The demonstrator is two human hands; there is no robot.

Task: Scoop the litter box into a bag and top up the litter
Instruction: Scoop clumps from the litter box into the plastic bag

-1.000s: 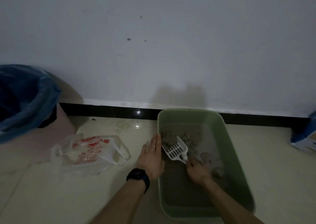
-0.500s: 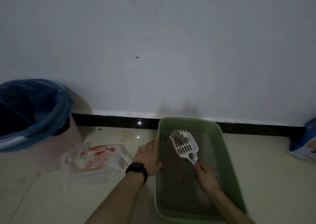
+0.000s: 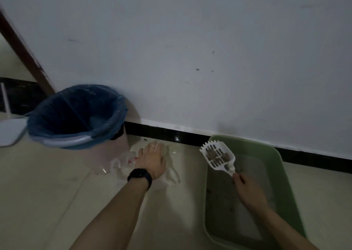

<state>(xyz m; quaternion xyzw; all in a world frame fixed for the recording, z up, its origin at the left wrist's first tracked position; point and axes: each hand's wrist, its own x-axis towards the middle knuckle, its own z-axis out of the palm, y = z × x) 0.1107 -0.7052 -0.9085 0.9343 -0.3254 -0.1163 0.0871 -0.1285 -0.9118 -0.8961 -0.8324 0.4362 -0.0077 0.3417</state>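
Observation:
A green litter box (image 3: 282, 165) sits on the floor at the right, against the wall, with grey litter inside. My right hand (image 3: 247, 190) grips the handle of a white slotted scoop (image 3: 217, 154), raised over the box's far left corner with several grey clumps on it. A thin clear plastic bag (image 3: 171, 171) with red print lies on the floor left of the box. My left hand (image 3: 152, 158), with a ring and a black watch on the wrist, lies flat on the bag with fingers spread.
A pink bin (image 3: 114, 150) lined with a blue bag (image 3: 76, 112) stands left of the plastic bag, close to the wall. A white flat object (image 3: 9, 133) lies at the far left. A dark baseboard (image 3: 171, 133) runs along the wall.
My left hand left the litter box rim and moved left onto the plastic bag. The scoop with clumps stays lifted over the box. The view swung left, showing the whole bin.

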